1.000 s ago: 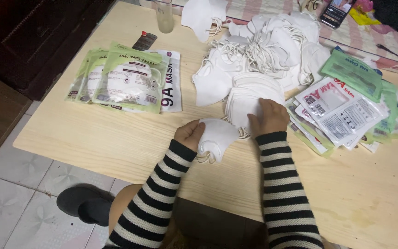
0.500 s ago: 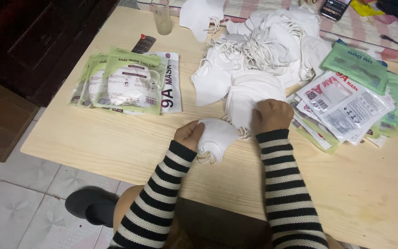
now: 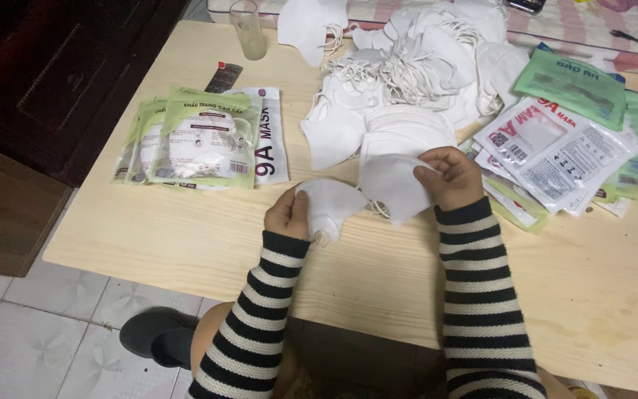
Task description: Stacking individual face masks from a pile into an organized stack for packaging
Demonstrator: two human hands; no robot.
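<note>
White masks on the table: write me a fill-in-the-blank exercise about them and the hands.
1. The left hand holds a folded white mask just above the ____ table.
2. The right hand lifts another white mask from the ____ of loose masks.
3. Both sleeves are striped black and ____.
4. The sealed green packets lie on the person's ____ side.

Missing words: wooden; pile; white; left

green flat packets fanned, table left | green and white-red packets stacked, table right
</note>
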